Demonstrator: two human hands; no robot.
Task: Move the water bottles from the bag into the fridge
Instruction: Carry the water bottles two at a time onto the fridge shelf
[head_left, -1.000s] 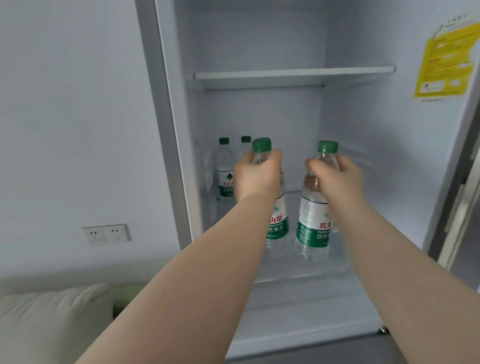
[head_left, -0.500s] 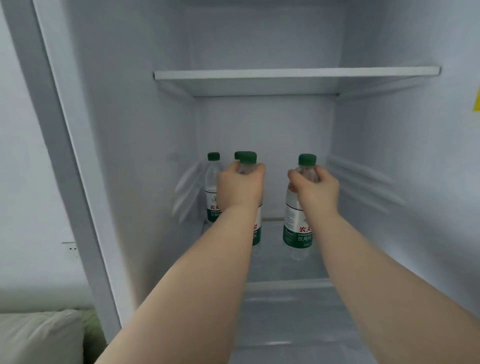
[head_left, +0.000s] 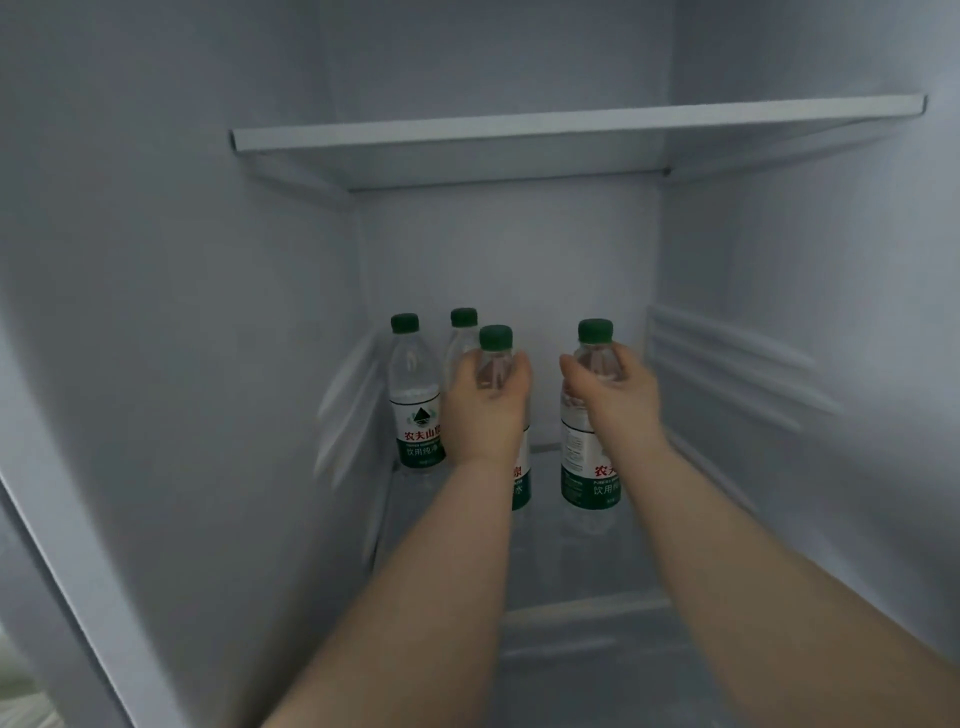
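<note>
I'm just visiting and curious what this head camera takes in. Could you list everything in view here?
back bottles: two, clear with green caps, standing at the lower shelf's back left.
left bottle: one, clear, green cap, gripped near its top.
right bottle: one, same look, gripped near its top.
upper shelf: one, white, above the bottles.
lower shelf: one, clear, beneath the bottles.
fridge: one, white inside, open.
left hand: one, round the left bottle.
right hand: one, round the right bottle.

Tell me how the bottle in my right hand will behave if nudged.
The bottle looks full, so probably heavy for its size. Tall and narrow, it may tip if pushed near the cap.
</note>
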